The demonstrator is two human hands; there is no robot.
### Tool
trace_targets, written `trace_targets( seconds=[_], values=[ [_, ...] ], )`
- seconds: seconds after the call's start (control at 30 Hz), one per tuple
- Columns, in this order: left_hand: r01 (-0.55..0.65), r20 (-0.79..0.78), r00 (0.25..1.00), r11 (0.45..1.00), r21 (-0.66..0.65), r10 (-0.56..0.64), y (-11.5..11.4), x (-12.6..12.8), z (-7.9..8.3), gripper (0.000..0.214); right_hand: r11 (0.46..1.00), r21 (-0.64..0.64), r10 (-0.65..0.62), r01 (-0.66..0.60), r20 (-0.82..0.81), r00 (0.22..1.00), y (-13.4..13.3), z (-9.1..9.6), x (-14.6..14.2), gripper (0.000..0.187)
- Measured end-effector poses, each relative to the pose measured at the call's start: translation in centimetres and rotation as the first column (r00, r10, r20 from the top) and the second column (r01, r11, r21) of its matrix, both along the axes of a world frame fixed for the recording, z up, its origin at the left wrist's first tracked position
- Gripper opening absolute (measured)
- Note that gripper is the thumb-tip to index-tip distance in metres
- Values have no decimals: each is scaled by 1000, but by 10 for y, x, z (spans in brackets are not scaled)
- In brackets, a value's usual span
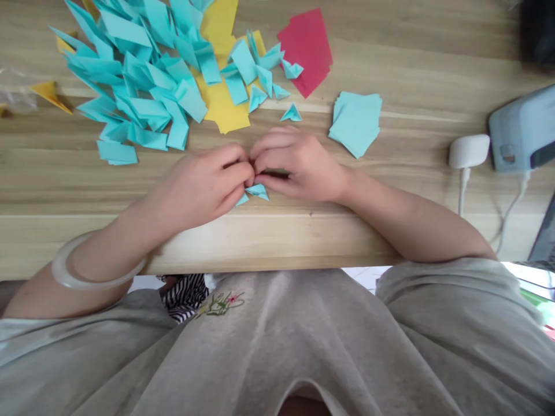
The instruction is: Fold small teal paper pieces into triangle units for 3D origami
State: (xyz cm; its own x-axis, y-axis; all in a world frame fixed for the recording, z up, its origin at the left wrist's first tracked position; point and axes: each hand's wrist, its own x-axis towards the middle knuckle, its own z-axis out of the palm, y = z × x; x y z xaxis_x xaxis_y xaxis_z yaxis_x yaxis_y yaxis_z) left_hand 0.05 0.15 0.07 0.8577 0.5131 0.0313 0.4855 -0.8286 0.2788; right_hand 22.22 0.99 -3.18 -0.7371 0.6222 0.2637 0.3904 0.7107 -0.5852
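Observation:
My left hand (203, 185) and my right hand (295, 164) meet fingertip to fingertip near the front edge of the wooden table (390, 173). Both are closed in a pinch on one small folded turquoise paper piece (256, 191), whose corners stick out below the fingers. A pale bangle (87, 277) circles my left wrist. Just beyond my hands lies a tiny folded turquoise triangle (291, 113).
A big heap of folded turquoise papers (143, 81) covers the far left, over yellow sheets (221, 104). Red sheets (306, 52) and a stack of turquoise squares (355, 121) lie right of it. A white charger (468, 151) and a blue device (524, 130) sit at right.

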Motion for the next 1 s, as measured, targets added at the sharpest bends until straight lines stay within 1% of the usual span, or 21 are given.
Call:
trace_targets(
  seconds=[0.23, 0.43, 0.5, 0.6, 0.67, 0.83, 1.0],
  values=[
    [3, -3, 1000, 1000, -7, -3, 0, 0, 1, 25, 1000, -20, 14, -14, 2, 1000, 0, 2, 0, 32],
    [-7, 11, 1000, 999, -31, 7, 0, 1, -1, 26, 995, -98, 1, 2, 31, 1000, 0, 5, -1, 33],
    [-15, 10, 1000, 999, -46, 16, -1, 1, -1, 27, 997, -82, 0, 1, 18, 1000, 0, 5, 0, 32],
    [-32, 13, 999, 998, -57, 33, -1, 1, -1, 28, 1000, -25, 9, -9, -10, 1000, 1, 2, 0, 28],
    [-30, 19, 999, 998, -53, 31, -1, 1, -1, 27, 1000, -3, 7, -7, -5, 1000, 1, 2, 0, 29],
    [-1, 13, 1000, 1000, -22, 1, 0, 0, -1, 26, 1000, 2, -5, 5, 38, 999, -1, 5, -1, 32],
    [-20, -24, 1000, 996, -86, 18, -1, 1, 1, 25, 1000, -6, 10, -10, 37, 999, -1, 5, -1, 33]
  ],
)
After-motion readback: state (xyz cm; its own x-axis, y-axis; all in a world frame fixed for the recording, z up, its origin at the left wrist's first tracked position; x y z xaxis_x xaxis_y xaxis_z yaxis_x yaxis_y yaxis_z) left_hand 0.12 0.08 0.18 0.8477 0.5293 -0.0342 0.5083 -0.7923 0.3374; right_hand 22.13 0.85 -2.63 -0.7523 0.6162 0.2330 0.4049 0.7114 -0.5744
